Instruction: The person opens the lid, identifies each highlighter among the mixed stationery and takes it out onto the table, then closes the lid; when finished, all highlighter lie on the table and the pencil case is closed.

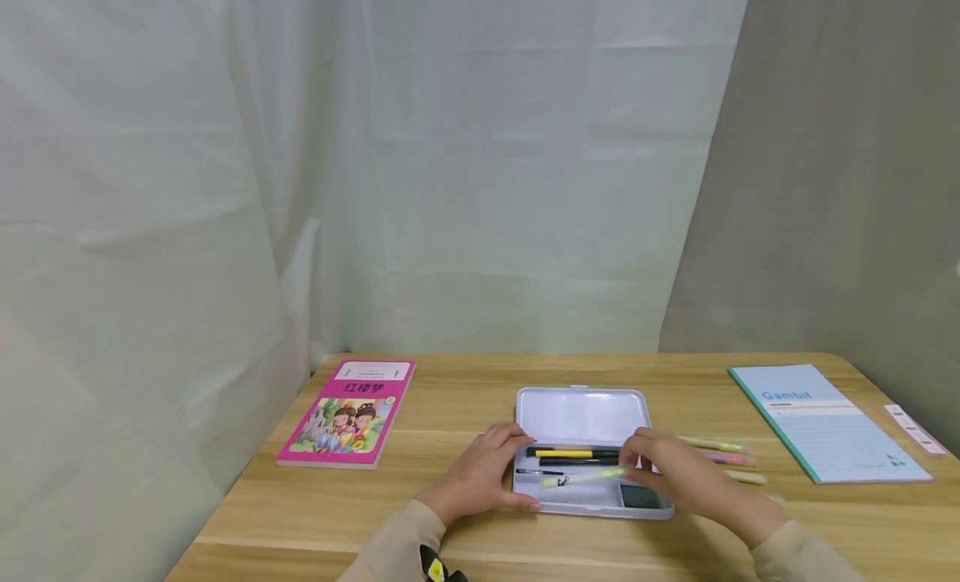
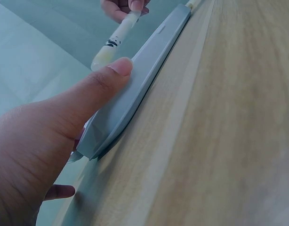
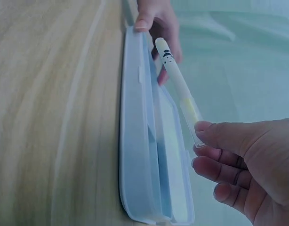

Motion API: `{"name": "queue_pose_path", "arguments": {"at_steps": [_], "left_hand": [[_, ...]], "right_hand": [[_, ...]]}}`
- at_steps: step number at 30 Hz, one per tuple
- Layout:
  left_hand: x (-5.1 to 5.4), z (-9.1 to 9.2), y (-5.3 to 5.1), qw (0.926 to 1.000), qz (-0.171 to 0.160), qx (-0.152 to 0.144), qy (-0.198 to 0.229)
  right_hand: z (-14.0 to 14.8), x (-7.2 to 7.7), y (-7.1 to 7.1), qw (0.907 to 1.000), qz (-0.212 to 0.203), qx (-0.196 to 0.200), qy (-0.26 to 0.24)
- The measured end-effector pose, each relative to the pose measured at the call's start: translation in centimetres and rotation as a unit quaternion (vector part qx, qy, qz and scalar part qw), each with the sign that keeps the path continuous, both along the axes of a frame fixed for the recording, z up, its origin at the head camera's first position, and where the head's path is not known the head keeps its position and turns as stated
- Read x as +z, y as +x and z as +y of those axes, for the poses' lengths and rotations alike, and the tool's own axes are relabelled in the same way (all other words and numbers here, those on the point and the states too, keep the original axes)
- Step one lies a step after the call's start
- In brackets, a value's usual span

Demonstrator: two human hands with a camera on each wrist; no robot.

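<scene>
A white pencil case (image 1: 585,411) lies with its lid folded back in the head view. My left hand (image 1: 483,474) grips its left end, the thumb (image 2: 95,87) along the front wall. Between thumb and fingertips, my right hand (image 1: 678,474) pinches one end of a pale yellow highlighter (image 3: 178,82) with a black print. That highlighter (image 1: 585,479) is held slanted above the case's front part. Inside the case lie a yellow-and-black pen (image 1: 562,454), a black pen (image 1: 570,462), a thin dark pen (image 1: 536,472) and a dark flat block (image 1: 640,496).
Right of the case, partly behind my right hand, lie a pale yellow pen (image 1: 712,443), a pink one (image 1: 731,459) and another yellowish one (image 1: 746,476). Farther right are a light blue notebook (image 1: 832,423) and a pink strip (image 1: 915,429). A pink book (image 1: 348,415) lies at left.
</scene>
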State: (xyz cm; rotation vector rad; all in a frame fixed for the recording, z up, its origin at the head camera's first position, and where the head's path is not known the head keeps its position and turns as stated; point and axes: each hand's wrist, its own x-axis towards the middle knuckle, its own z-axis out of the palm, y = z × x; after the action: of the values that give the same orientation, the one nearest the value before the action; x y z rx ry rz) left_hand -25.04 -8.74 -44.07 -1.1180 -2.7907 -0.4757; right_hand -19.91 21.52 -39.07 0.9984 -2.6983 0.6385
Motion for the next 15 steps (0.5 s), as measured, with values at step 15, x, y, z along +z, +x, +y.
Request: {"name": "queue_pose_path", "arguments": {"at_steps": [15], "left_hand": [[0.0,0.1,0.0,1.0000,-0.007,0.002,0.002]], "right_hand": [[2.5,0.6,0.5,0.9976,0.047,-0.047,-0.020]]}}
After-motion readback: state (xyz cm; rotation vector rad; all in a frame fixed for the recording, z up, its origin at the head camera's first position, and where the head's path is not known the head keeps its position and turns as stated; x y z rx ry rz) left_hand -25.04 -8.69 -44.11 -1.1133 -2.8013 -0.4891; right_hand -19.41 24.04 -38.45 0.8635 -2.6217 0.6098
